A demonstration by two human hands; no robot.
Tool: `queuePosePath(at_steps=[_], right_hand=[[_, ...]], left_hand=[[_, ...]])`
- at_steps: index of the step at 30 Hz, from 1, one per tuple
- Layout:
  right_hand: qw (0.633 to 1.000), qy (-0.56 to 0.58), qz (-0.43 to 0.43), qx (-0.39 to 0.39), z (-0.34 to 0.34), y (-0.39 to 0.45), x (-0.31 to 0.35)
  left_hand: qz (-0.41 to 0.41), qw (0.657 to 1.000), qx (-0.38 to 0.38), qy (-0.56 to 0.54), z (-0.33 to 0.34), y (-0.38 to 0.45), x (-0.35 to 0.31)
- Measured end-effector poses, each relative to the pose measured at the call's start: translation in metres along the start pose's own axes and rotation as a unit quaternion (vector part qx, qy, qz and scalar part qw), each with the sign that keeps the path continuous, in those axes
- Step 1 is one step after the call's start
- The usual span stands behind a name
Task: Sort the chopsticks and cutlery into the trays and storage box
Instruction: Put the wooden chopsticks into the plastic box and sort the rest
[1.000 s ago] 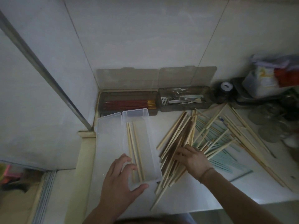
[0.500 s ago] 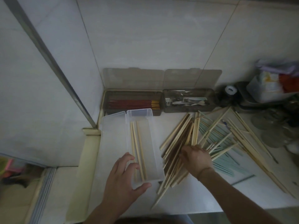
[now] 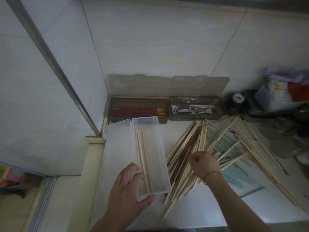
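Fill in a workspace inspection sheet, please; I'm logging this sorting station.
Surface: white counter, dim light.
Job's things: clear storage box holds a few bamboo chopsticks; one brown tray holds red chopsticks, the other tray cutlery; loose chopstick pile unsorted.
Clutter: bags and containers at right.
Hands: left hand holds the box's near end; right hand curled in the pile.
Cables: nothing seen.
Surroundings: tiled wall.

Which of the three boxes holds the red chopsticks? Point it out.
The dark box at the back left, against the wall corner. The dark box to its right holds metal cutlery, and the clear box holds pale wooden chopsticks.
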State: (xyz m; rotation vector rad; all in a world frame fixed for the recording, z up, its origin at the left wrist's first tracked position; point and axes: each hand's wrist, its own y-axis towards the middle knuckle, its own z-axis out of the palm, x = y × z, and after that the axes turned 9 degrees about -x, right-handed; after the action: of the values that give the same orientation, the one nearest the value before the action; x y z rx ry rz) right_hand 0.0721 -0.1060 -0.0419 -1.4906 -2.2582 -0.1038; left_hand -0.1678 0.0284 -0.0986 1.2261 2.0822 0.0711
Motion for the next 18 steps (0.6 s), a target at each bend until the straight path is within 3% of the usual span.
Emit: queuePosePath(at_steps=[4,9,12,15,18], right_hand=[[0.981,0.179,-0.071,0.012,-0.049,-0.015,0.015],[0.9,0.404,-0.14,0.087,-0.083,-0.029,0.046],[0.915,0.354,-0.189,-0.049,-0.081,-0.034,0.068],[0.888,0.341,-0.26,-0.166,-0.071,-0.029,0.086],[0.885,0.405,-0.201,-0.112,-0.053,-0.018,0.106]], left_hand=[[0.005,1.0,0.002,0.002,0.002,0.0,0.001],[0.015,1.0,-0.006,0.004,0.004,0.001,0.003],[0.025,1.0,-0.017,0.005,0.006,0.001,0.005],[0.035,0.999,-0.033,0.007,0.006,0.002,0.003],[0.04,0.998,-0.039,0.006,0.006,0.003,0.002]])
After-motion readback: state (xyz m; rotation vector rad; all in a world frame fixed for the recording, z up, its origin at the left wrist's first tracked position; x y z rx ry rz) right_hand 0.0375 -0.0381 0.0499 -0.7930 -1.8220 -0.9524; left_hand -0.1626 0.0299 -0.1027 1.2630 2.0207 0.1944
